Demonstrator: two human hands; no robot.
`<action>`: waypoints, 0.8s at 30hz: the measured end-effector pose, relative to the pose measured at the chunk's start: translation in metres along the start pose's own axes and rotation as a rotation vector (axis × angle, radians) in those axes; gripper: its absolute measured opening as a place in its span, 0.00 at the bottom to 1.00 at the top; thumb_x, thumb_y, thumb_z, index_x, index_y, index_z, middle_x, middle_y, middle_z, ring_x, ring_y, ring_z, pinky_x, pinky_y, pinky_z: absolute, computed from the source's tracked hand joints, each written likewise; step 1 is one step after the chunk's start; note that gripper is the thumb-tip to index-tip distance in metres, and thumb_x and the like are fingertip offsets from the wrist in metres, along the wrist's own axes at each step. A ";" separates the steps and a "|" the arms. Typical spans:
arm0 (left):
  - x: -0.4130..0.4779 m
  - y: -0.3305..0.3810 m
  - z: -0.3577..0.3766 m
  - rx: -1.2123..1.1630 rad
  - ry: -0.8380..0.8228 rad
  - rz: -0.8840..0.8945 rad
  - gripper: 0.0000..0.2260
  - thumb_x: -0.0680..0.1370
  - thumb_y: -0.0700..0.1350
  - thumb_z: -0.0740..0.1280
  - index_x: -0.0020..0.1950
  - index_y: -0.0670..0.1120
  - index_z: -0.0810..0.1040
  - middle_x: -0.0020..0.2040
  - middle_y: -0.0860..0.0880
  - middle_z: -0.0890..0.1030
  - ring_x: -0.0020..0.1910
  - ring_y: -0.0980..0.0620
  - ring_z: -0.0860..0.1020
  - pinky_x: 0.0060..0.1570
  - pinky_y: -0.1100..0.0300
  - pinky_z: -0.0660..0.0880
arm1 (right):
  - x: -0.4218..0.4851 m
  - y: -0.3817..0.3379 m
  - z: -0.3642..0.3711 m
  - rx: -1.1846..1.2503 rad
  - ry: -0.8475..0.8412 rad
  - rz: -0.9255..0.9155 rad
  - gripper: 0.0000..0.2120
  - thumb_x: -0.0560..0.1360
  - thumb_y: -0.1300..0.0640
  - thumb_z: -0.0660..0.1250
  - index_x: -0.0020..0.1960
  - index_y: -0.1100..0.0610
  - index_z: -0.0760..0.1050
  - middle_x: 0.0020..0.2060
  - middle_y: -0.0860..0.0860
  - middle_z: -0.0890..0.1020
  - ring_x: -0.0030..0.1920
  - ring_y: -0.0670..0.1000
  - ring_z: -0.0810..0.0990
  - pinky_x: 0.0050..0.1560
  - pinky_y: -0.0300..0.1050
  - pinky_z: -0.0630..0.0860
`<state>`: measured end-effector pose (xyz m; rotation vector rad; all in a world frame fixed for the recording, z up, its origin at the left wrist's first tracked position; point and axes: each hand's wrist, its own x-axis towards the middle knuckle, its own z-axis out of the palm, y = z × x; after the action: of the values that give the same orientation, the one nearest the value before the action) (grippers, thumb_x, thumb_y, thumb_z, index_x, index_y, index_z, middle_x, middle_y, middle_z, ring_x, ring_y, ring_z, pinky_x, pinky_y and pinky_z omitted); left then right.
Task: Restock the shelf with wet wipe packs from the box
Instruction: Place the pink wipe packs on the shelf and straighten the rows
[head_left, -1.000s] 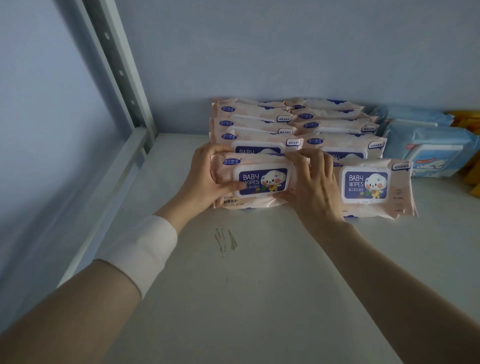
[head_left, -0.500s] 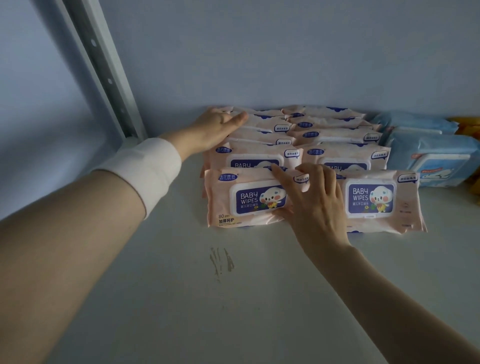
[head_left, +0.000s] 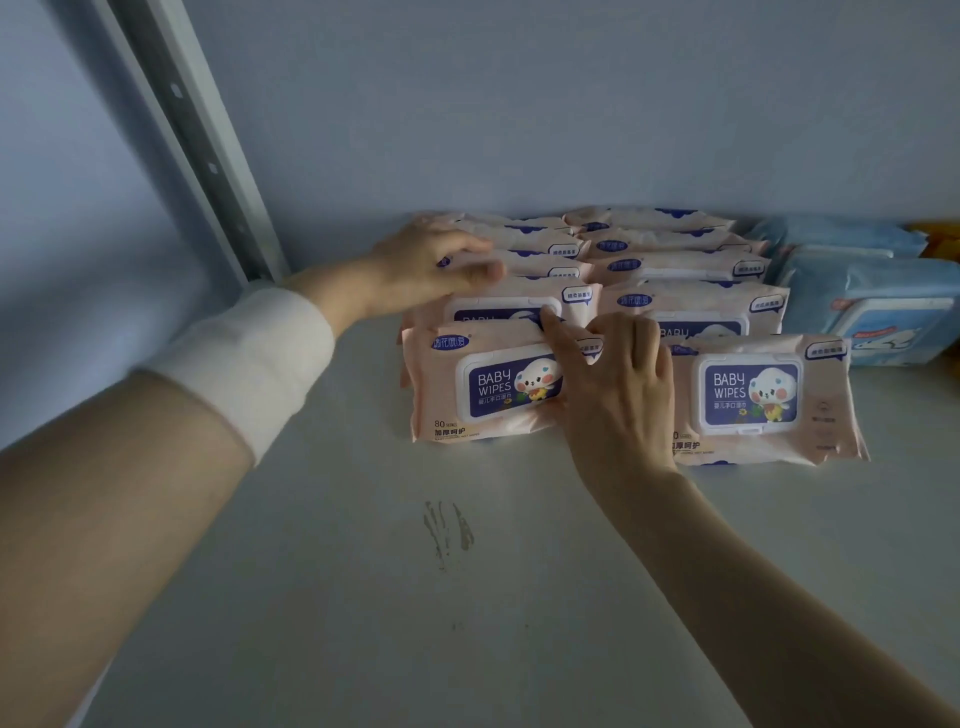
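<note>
Left hand (head_left: 431, 265) lies flat-fingered on rear packs (head_left: 524, 244), right hand (head_left: 618, 395) spread-fingered on the front pack (head_left: 467, 395); uneven pushing could skew the 2 rows.

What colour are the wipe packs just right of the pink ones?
Light blue packs; they show best in the head view.

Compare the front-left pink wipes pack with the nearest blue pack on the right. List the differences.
Colour: the front-left pink pack is pale pink; the blue pack is light blue.
Label: the pink pack's lid carries a dark blue BABY WIPES panel; the blue pack's lid is pale with a white figure.
Contact: the right hand rests on the pink pack; nothing touches the blue pack.
Both are soft packs with white-rimmed lids on the shelf.
</note>
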<state>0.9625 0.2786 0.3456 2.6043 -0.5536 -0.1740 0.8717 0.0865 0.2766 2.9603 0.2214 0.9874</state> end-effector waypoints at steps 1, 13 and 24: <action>-0.009 0.000 0.001 0.037 -0.015 0.000 0.59 0.49 0.84 0.49 0.72 0.51 0.65 0.75 0.49 0.61 0.75 0.50 0.56 0.74 0.48 0.53 | -0.001 0.001 0.000 -0.007 0.007 0.000 0.35 0.57 0.59 0.82 0.63 0.55 0.76 0.45 0.63 0.80 0.44 0.63 0.79 0.42 0.50 0.76; -0.048 -0.013 0.049 0.388 0.261 0.168 0.45 0.60 0.61 0.75 0.73 0.51 0.62 0.74 0.44 0.61 0.72 0.41 0.60 0.65 0.41 0.65 | 0.004 0.018 0.005 0.214 -0.104 -0.034 0.35 0.66 0.45 0.72 0.66 0.63 0.70 0.56 0.66 0.75 0.56 0.67 0.72 0.54 0.58 0.71; -0.049 -0.020 0.041 0.333 0.178 0.130 0.47 0.61 0.69 0.66 0.75 0.50 0.58 0.77 0.45 0.55 0.75 0.44 0.53 0.70 0.42 0.56 | 0.004 0.030 0.006 0.340 -0.215 -0.063 0.44 0.65 0.45 0.75 0.73 0.61 0.60 0.67 0.64 0.66 0.66 0.65 0.64 0.67 0.59 0.63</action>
<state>0.9166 0.2977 0.3008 2.8504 -0.7373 0.2083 0.8823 0.0580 0.2763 3.3060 0.5215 0.6749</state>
